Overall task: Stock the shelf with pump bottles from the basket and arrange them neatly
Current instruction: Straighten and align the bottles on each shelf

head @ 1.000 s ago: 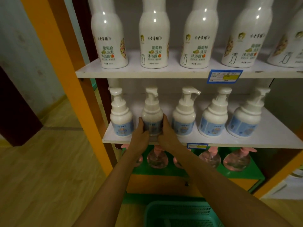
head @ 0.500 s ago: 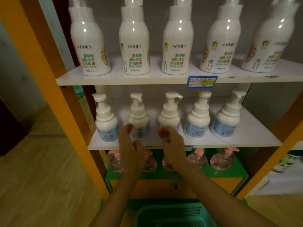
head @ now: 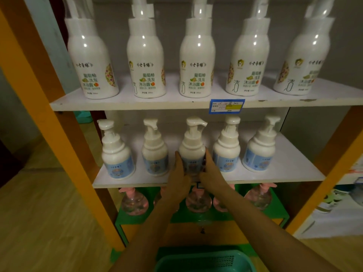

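On the white shelf (head: 294, 174), two pump bottles (head: 117, 156) stand at the left, clear of the hands. The left hand (head: 179, 174) cups the left side of the middle bottle (head: 192, 149), and the right hand (head: 211, 170) clasps its right side. This bottle stands upright near the front edge. The green basket (head: 204, 261) sits below. Two more bottles (head: 258, 152) stand to the right.

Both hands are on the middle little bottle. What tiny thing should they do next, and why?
Probably a small twist or nudge to square the middle pump bottle with its row. The left hand and right hand hold its sides, it stands upright on the shelf, and its spout points right.
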A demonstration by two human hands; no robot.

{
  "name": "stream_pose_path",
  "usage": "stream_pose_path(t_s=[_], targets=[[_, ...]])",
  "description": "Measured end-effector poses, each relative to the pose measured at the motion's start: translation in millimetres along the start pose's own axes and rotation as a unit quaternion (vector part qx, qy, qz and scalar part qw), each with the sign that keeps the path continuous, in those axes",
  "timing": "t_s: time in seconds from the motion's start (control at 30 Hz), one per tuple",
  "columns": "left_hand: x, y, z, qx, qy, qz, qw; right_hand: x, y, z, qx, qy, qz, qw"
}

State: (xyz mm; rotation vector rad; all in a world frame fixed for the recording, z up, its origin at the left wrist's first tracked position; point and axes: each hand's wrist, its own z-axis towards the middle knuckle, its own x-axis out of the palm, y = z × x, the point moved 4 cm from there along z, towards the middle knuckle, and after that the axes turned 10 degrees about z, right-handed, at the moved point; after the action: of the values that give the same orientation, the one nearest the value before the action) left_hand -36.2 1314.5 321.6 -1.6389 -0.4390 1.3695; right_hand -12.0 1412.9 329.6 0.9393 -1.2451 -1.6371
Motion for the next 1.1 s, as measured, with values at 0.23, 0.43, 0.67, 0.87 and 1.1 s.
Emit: stream_pose_path(t_s=[0.23, 0.43, 0.67, 0.87, 1.1], targets=[[6.8, -0.5, 1.5, 0.003, 0.001, -0.021, 1.0, -2.0, -3.7, 0.0, 0.027, -0.025, -0.009, 0.999], [8.3, -1.3, 0.8, 0.01, -0.022, -0.04, 0.999, -7.7, 1.9, -7.5, 0.037, 0.013, -0.016, 0.999], [23.6, -37.3, -46.6, 0.145, -0.231, 0.006, 0.962, -66.5, -3.2, -44.6, -0.022, -0.136, -0.043, 0.99], [65.1, -59.4, -21.5, 0.079, -0.055, -0.009, 0.995, -95.3, -8.4, -25.9, 0.025, -0.115, -0.053, 0.992], [71.2, -67.9, 3.5, 0.033, 0.027, -0.022, 0.999, -92.7, 2.2, -5.1, -0.021, -0.021, -0.023, 0.999]])
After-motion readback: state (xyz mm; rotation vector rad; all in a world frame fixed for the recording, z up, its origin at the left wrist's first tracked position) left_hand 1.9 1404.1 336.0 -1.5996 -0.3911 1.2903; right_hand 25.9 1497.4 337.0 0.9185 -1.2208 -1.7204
